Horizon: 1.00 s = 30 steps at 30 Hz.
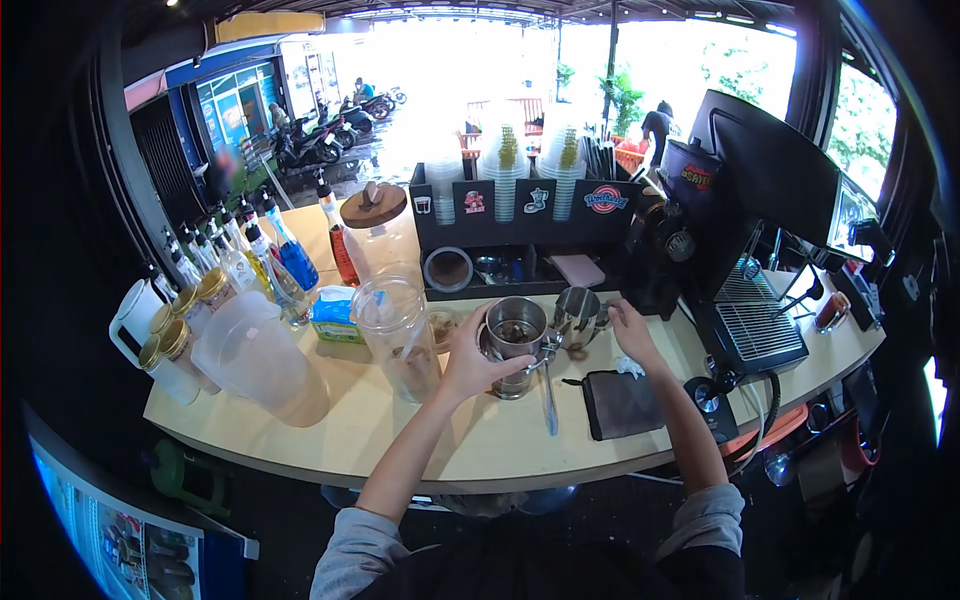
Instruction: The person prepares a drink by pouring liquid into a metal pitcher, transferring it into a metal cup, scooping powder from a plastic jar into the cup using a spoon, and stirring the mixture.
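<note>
My left hand (480, 358) is wrapped round the left side of a steel cup (516, 335), which has something brown inside. Just right of it, a second steel pitcher (577, 315) is tilted, its handle side at the fingers of my right hand (633, 332). A long-handled spoon (550, 398) slants down the counter below the two vessels. Left of my left hand stands a tall clear plastic jar (400, 345). A dark folded cloth or pouch (622, 405) lies below my right hand, with a crumpled white tissue (630, 367) at its top edge.
On the wooden counter (400, 445), a large translucent pitcher (255, 360), syrup bottles (290, 255) and a tissue pack (335, 315) stand left. Behind are a black organizer (520, 235) with stacked cups and a wooden-lidded jar (383, 240). An espresso machine (755, 320) is right.
</note>
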Tool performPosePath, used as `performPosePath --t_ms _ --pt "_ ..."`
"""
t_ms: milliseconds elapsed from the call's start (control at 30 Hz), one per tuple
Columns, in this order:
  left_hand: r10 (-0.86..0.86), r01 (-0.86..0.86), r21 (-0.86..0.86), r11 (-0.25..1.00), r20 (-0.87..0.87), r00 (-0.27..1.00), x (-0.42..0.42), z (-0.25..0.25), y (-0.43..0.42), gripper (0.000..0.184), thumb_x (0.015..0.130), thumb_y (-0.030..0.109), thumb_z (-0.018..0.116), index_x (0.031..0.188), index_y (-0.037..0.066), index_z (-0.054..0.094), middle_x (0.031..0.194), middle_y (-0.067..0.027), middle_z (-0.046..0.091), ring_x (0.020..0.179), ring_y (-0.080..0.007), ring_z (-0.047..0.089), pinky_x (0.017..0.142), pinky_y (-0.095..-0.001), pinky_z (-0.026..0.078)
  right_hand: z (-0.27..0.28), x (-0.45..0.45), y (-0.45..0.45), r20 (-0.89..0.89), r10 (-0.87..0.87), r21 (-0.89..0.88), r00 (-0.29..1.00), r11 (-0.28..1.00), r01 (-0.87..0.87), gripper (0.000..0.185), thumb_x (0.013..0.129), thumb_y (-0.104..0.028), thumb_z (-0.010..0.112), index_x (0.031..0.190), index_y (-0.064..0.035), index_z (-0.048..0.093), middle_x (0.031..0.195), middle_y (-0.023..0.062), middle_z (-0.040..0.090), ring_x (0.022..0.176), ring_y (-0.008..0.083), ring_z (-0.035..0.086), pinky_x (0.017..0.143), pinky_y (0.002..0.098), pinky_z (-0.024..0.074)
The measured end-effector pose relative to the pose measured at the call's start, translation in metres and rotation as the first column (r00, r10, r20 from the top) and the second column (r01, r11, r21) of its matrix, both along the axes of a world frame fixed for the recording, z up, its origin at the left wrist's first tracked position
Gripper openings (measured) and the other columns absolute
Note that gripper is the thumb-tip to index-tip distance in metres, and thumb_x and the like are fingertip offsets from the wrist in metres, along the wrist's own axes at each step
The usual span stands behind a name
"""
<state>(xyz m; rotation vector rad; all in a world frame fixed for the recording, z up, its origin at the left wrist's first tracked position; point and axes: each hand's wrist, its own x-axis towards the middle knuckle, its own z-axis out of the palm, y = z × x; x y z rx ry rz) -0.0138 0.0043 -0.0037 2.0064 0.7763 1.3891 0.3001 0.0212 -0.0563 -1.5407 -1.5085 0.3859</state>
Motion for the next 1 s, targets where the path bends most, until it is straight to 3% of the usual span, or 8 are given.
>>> performPosePath --t_ms 33,100,133,200,300,433,733,1000 --pt "0.003 -0.003 -0.001 1.0 -0.002 1.0 0.0 -0.001 0.0 0.081 0.056 0.028 0.089 0.122 0.002 0.05 0.113 -0.0128 0.062 0.106 -0.0229 0.06 0.095 -0.036 0.046 -0.011 0.004 0.007 -0.002 0.003 -0.001 1.0 1.0 -0.003 0.026 0.094 -0.017 0.053 0.107 0.0047 0.056 0.096 0.0169 0.062 0.092 0.0272 0.061 0.085 0.0351 0.0456" --pt "-0.019 0.02 -0.021 1.0 0.021 1.0 0.0 -0.003 0.001 0.082 0.055 0.029 0.089 0.122 0.001 0.05 0.113 -0.0136 0.062 0.106 -0.0232 0.06 0.095 -0.0361 0.046 -0.024 0.006 0.017 -0.259 0.102 -0.008 0.961 0.994 -0.108 0.022 0.095 -0.019 0.053 0.097 0.0019 0.057 0.086 0.0094 0.062 0.083 0.0165 0.058 0.079 0.0293 0.0451" --pt "-0.014 0.015 -0.023 1.0 0.021 1.0 0.0 -0.004 0.002 0.082 0.055 0.029 0.089 0.122 0.001 0.05 0.113 -0.0136 0.062 0.106 -0.0232 0.06 0.095 -0.0361 0.046 -0.025 0.004 0.016 -0.259 0.107 -0.01 0.96 0.994 -0.113 0.022 0.095 -0.019 0.053 0.097 0.0019 0.057 0.086 0.0094 0.062 0.083 0.0165 0.058 0.079 0.0293 0.0451" --pt "-0.024 0.025 -0.046 0.999 0.023 0.999 -0.001 -0.006 0.002 0.083 0.055 0.029 0.089 0.122 0.0 0.05 0.112 -0.014 0.061 0.105 -0.0232 0.06 0.095 -0.0362 0.045 -0.024 0.0 0.013 -0.445 0.202 0.006 0.872 0.975 -0.223 0.02 0.096 -0.019 0.053 0.088 -0.0012 0.055 0.082 0.0035 0.058 0.079 0.0103 0.054 0.076 0.0257 0.0432" --pt "-0.011 0.012 -0.034 0.999 0.022 1.0 -0.001 -0.007 0.003 0.082 0.055 0.029 0.089 0.122 0.0 0.05 0.112 -0.0137 0.061 0.105 -0.0231 0.06 0.095 -0.0359 0.045 -0.019 -0.008 0.016 -0.5 0.263 0.121 0.825 0.965 -0.234 0.017 0.097 -0.017 0.051 0.085 -0.004 0.054 0.077 0.0007 0.055 0.076 0.0093 0.052 0.073 0.0248 0.0412" --pt "-0.012 0.012 -0.036 0.999 0.017 1.0 -0.001 -0.009 0.004 0.082 0.055 0.028 0.089 0.121 0.0 0.05 0.112 -0.0135 0.062 0.105 -0.0227 0.06 0.095 -0.0356 0.045 0.013 -0.01 0.014 -0.386 0.275 0.178 0.881 0.959 -0.221 0.017 0.097 -0.017 0.051 0.084 -0.0047 0.052 0.075 -0.0013 0.051 0.074 0.0079 0.048 0.071 0.0237 0.0397" --pt "-0.022 0.025 -0.061 0.998 0.04 0.999 0.0 -0.011 0.005 0.082 0.055 0.027 0.089 0.121 -0.001 0.051 0.112 -0.0132 0.062 0.106 -0.0221 0.06 0.096 -0.0353 0.045 0.133 -0.035 -0.021 -0.225 0.521 0.238 0.824 0.849 -0.472 0.014 0.095 -0.013 0.053 0.086 -0.0062 0.046 0.078 -0.0046 0.045 0.075 0.0021 0.041 0.066 0.0192 0.0349" --pt "-0.039 0.044 -0.1 0.994 0.047 0.998 0.0 -0.016 0.008 0.085 0.054 0.03 0.089 0.123 -0.001 0.05 0.113 -0.0137 0.061 0.107 -0.023 0.06 0.096 -0.0362 0.046 0.183 -0.065 -0.036 -0.116 0.652 0.159 0.749 0.757 -0.634 0.014 0.093 -0.006 0.055 0.088 -0.0041 0.042 0.078 -0.0003 0.05 0.074 0.0034 0.05 0.067 0.0232 0.0447"
